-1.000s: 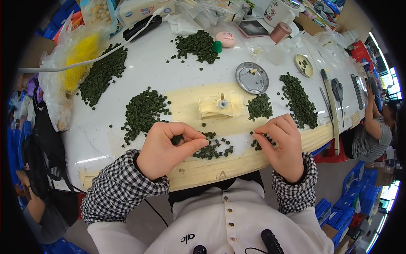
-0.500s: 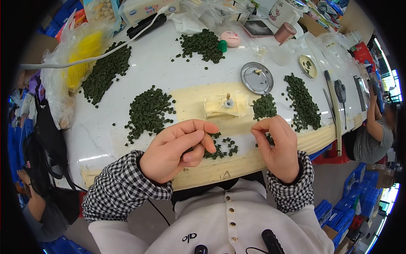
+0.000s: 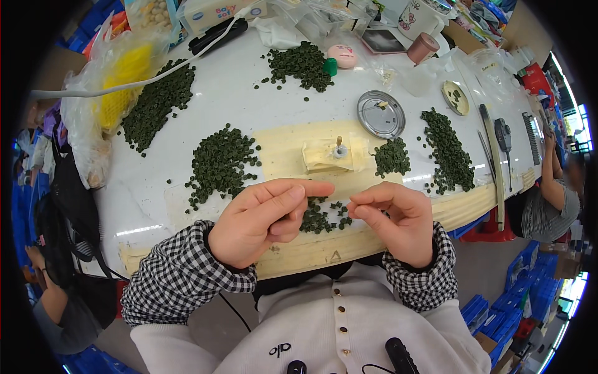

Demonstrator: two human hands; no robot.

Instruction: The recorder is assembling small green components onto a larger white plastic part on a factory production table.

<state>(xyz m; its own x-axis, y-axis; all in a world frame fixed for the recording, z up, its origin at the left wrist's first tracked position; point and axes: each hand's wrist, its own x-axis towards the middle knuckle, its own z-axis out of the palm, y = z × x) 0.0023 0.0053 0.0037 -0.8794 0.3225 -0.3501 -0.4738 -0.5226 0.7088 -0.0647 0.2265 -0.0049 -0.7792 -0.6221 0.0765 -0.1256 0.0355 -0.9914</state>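
Note:
My left hand [image 3: 261,218] is over the near edge of the table, its index finger stretched to the right and the thumb pressed against the curled fingers. Whatever it may hold is hidden. Close to that fingertip, my right hand [image 3: 398,221] has thumb and index finger pinched together; anything between them is too small to name. Beneath and between the hands lies a small pile of dark green, button-like pieces [image 3: 317,219]. Just beyond stands a block wrapped in pale yellow tape [image 3: 327,157], with a small peg and a grey-white lump on top.
Larger piles of green pieces lie at left [image 3: 221,163], far left [image 3: 156,103], back [image 3: 298,65] and right [image 3: 445,149]. Behind the block is a round metal lid [image 3: 381,115]. Tweezers [image 3: 486,149] and a dark-handled tool [image 3: 502,137] lie right. A white cable [image 3: 143,81] crosses the far left.
My right hand has moved left, and its fingertips are now near my left index finger. The left index finger has straightened and reaches further right.

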